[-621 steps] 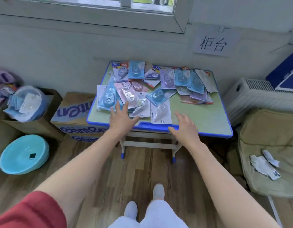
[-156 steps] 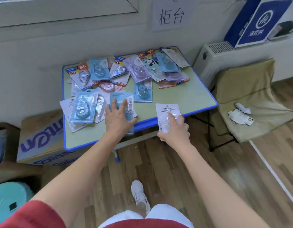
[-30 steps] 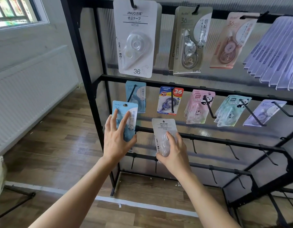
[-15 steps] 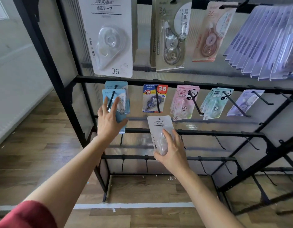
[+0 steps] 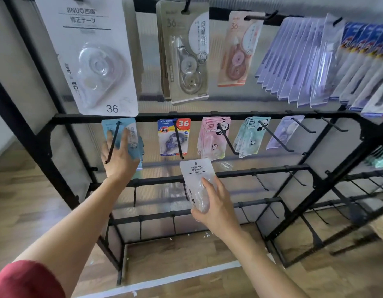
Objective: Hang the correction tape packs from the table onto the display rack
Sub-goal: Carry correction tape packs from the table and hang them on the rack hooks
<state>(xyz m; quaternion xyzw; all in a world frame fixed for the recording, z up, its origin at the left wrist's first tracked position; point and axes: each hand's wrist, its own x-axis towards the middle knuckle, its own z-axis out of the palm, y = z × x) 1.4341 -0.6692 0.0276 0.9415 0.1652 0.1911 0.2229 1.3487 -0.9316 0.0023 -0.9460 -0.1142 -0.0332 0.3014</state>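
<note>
A wooden plank floor (image 5: 46,201) in a warm brown spreads across the lower part of the view, crossed by a white strip (image 5: 186,275) that runs slantwise from the lower left up towards the right. A few small white specks (image 5: 207,234) lie on the boards just above that strip. Higher up stands a translucent ribbed panel (image 5: 246,100), a pale wall (image 5: 0,125) shows at the far left, and a tan woven thing (image 5: 381,229), cut off by the frame, sits at the right edge.
</note>
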